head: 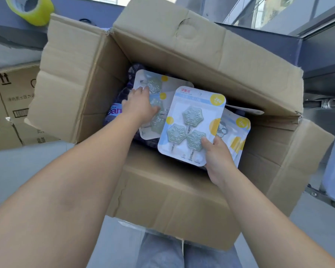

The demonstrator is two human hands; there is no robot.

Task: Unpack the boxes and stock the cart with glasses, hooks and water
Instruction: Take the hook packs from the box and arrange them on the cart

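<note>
Since my right hand [217, 153] already pinches one hook pack [191, 126] by its near corner, the second pack [153, 88] is lefty's job: my left hand [141, 107] lies flat on it, probably not gripping yet, long axis running away from me inside the box [182, 41].

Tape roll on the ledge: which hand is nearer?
Left. The left hand is in the box, below and right of the tape roll; the right hand is farther right, holding a hook pack.
</note>
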